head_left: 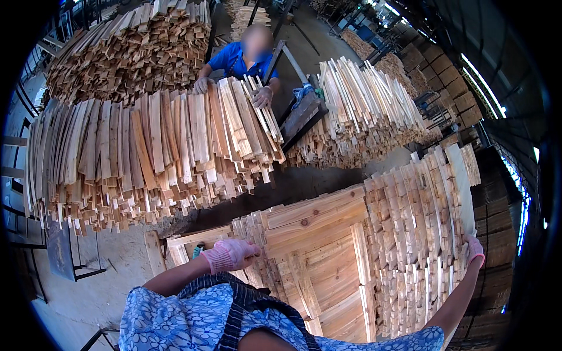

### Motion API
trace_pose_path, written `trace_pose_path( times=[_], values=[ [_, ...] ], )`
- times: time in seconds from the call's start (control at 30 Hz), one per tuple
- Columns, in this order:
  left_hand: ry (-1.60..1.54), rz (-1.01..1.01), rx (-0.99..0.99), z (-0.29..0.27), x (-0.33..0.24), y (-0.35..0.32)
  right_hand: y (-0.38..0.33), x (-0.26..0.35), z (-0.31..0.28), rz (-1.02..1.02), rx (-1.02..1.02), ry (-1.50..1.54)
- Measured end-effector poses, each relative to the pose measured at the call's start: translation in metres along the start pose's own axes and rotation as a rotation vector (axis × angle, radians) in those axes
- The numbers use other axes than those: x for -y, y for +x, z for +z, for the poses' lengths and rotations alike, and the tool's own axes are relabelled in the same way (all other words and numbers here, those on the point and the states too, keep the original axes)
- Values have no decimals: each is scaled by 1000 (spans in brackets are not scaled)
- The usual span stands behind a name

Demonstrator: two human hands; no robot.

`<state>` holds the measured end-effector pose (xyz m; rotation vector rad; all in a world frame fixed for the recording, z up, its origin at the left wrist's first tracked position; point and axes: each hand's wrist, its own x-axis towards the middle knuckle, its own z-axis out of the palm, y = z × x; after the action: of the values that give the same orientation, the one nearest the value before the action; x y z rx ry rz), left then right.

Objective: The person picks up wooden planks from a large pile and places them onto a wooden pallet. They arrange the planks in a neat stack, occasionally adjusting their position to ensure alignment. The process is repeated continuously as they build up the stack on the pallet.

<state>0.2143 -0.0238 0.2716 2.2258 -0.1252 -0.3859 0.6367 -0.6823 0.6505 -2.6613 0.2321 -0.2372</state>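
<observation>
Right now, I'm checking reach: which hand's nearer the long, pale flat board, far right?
Right: the gloved right hand is at the board's lower end; the left hand, far to its left.

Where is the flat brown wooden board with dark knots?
In the head view, the board lies right of the pink-gloved left hand, left of stacked pale wooden slats.

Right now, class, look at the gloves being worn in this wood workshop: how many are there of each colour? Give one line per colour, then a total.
Pink: 2 (left hand, right hand)
Greyish: 2 (right glove and left glove of the co-worker)
Total: 4
</observation>
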Motion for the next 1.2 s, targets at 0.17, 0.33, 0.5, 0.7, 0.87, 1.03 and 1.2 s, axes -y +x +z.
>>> trace_pose_path(
  times=[0.17,0.33,0.5,0.7,0.87,1.03,1.2],
  values=[
    [22,98,12,6,-4,23,9,-89,-78,229,-38,140],
    [119,80,34,13,-13,30,21,-97,22,36,11,540],
    [91,411,-91,60,3,52,-30,-67,-51,195,-3,199],
    [21,291,37,33,-19,55,-206,29,16,33,-262,609],
    [35,347,-21,9,-22,82,-400,78,163,-213,-471,153],
    [65,305,-172,-15,-1,166,-528,136,315,33,-266,415],
    [149,224,-331,-3,14,235,-524,149,429,198,9,474]
  ],
)
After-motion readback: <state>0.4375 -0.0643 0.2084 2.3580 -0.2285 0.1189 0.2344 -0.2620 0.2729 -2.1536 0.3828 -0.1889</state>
